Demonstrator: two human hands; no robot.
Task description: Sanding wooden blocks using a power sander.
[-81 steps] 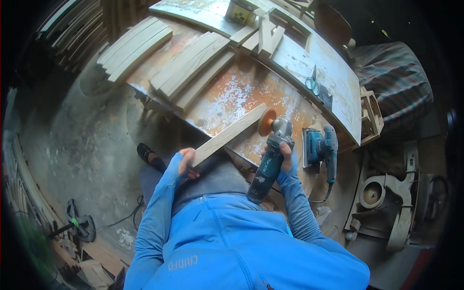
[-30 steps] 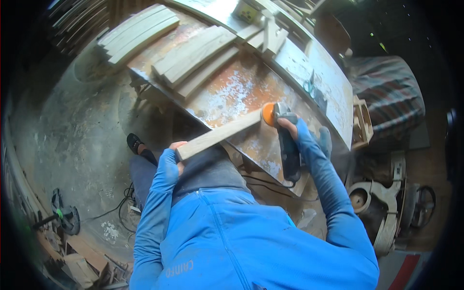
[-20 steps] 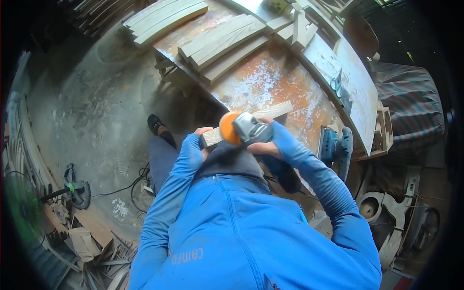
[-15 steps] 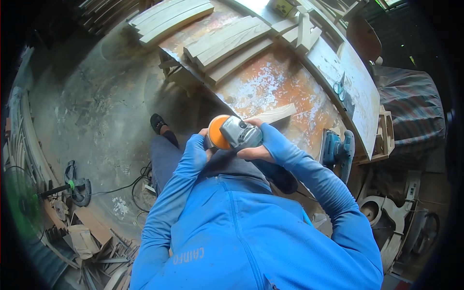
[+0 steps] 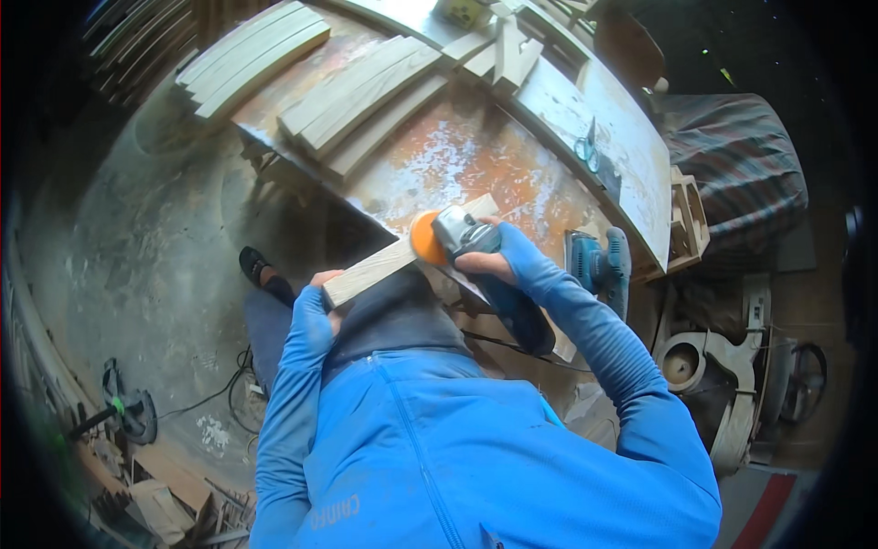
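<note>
My left hand (image 5: 326,300) is wrapped round the near end of a pale wooden bar (image 5: 373,272). The bar slants up to the right, its far part lying over the edge of the worn workbench (image 5: 439,174). In my right hand (image 5: 496,260) is an angle grinder (image 5: 466,232) with a silver head and dark body, gripped just behind the head. Its orange-backed disc (image 5: 424,240) sits over the middle of the bar; whether it touches the wood I cannot tell.
Curved wooden pieces (image 5: 361,96) lie stacked along the bench's far side. A teal sander (image 5: 599,265) stands at its right edge, with scissors (image 5: 586,151) on the white board behind. Wood scraps (image 5: 169,489) and a fan-like black stand (image 5: 135,412) are on the floor at left.
My left hand has moved from beside the disc down to the bar's near end. The bar now reaches out past the bench edge over my lap, with the grinder's disc above it.
</note>
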